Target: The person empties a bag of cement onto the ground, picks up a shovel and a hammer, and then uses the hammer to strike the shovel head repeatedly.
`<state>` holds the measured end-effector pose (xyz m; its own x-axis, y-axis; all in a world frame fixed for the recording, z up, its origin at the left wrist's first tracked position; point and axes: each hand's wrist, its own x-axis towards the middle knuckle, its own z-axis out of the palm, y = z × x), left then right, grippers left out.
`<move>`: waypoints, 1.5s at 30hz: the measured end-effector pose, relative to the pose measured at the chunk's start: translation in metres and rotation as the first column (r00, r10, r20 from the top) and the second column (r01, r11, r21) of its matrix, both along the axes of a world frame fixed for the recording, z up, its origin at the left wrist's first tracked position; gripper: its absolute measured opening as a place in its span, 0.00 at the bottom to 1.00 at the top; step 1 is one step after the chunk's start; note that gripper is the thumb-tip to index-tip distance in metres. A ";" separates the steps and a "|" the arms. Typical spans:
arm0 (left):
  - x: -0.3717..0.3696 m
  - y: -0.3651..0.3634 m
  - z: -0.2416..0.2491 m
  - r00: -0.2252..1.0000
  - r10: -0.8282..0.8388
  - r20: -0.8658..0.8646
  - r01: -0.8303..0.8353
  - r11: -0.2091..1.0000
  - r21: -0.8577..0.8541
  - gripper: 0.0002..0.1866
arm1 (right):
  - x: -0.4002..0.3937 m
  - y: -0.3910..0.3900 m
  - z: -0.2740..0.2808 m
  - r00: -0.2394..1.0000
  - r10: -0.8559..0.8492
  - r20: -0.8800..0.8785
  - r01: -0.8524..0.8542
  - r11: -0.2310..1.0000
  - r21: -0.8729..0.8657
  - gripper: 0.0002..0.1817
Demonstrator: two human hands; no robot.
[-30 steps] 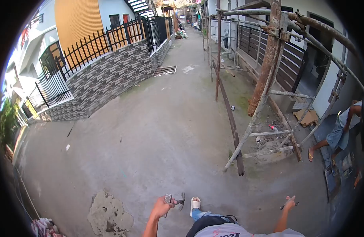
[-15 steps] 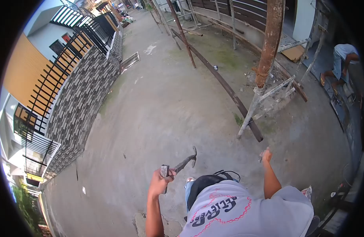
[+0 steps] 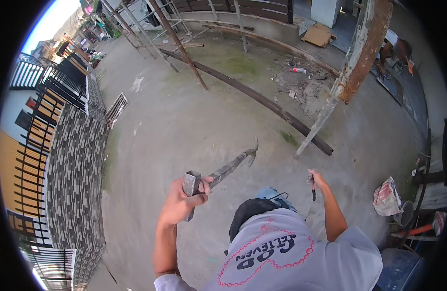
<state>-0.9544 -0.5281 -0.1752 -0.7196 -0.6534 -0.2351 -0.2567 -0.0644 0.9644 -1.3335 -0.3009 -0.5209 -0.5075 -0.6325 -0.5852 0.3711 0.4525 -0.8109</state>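
Note:
My left hand [image 3: 177, 203] is closed around a short square metal tube [image 3: 190, 184] and the handle of a claw hammer [image 3: 231, 166]. The hammer's curved head points away to the right, above the concrete. On the right, my right hand [image 3: 320, 179] is closed on a slim tool [image 3: 313, 194] with a dark and reddish part and a thin end hanging down. Its exact kind is too small to make out. Both hands are in front of my body, apart from each other.
A long dark beam [image 3: 257, 99] lies across the concrete, near a rusty slanted post [image 3: 364, 58]. Rubble [image 3: 306, 87] lies behind it. At right are a sack [image 3: 387, 196], a bucket [image 3: 404, 213] and a blue drum [image 3: 400, 266]. A co-worker [image 3: 396, 51] bends at upper right. A tiled wall [image 3: 78, 179] runs along the left.
The view has turned right and forward. The hammer and tube appear larger, and my left hand is farther left in view. The sack and bucket now show; the co-worker is bent lower.

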 end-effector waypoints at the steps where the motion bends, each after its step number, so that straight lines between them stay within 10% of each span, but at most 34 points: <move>1: 0.002 -0.015 0.013 0.999 -0.005 -0.043 0.005 1.000 0.010 0.07 | 0.008 -0.013 0.010 0.996 0.043 -0.078 -0.038 0.997 0.072 0.21; 5: 0.008 -0.082 0.054 0.987 0.021 -0.157 -0.027 0.999 -0.033 0.08 | 0.034 -0.061 0.040 0.952 0.064 -0.300 0.016 0.967 0.255 0.29; 12: 0.007 -0.200 0.042 0.892 0.104 -0.441 -0.163 0.982 -0.100 0.13 | 0.005 -0.148 0.016 0.986 0.048 -0.160 0.014 0.931 0.365 0.32; 17: 0.016 -0.326 -0.088 0.786 0.348 -0.511 -0.137 0.904 0.405 0.09 | -0.028 -0.202 -0.016 0.996 0.050 -0.077 -0.048 0.998 0.029 0.14; 22: 0.038 -0.404 -0.258 0.746 0.587 -0.315 -0.223 0.665 0.712 0.07 | -0.042 -0.236 -0.039 0.993 -0.110 -0.032 0.114 0.980 0.164 0.05; 29: 0.080 -0.423 -0.402 0.799 0.600 0.048 -0.393 0.459 0.797 0.03 | -0.033 -0.252 -0.043 0.944 -0.316 -0.099 0.328 0.935 0.136 0.06; 31: 0.083 -0.440 -0.426 0.772 0.484 0.411 -0.631 0.510 0.585 0.13 | -0.034 -0.275 -0.028 0.903 -0.372 -0.217 0.406 0.903 0.142 0.08; 36: 0.059 -0.455 -0.453 0.473 0.644 0.601 -0.858 0.491 0.149 0.21 | -0.038 -0.378 0.050 0.719 -0.589 -0.368 0.576 0.802 -0.159 0.08; 39: 0.057 -0.469 -0.447 0.366 0.614 0.700 -0.849 0.529 -0.020 0.20 | -0.013 -0.400 0.002 0.889 -0.434 -0.148 0.453 0.881 0.138 0.08; 41: 0.061 -0.469 -0.450 0.389 0.641 0.662 -0.851 0.526 -0.009 0.18 | -0.012 -0.416 -0.027 0.844 -0.183 -0.504 0.399 0.841 0.364 0.12; 45: 0.064 -0.460 -0.441 0.292 0.637 0.713 -0.876 0.477 -0.068 0.15 | -0.059 -0.449 -0.050 0.710 -0.186 -0.680 0.419 0.887 0.195 0.13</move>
<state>-0.8905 -0.9876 -0.6161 0.4529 -0.6281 -0.6328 -0.3886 -0.7778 0.4939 -1.3924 -0.7499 -0.5712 -0.9565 -0.2192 -0.1923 -0.0065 0.6755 -0.7373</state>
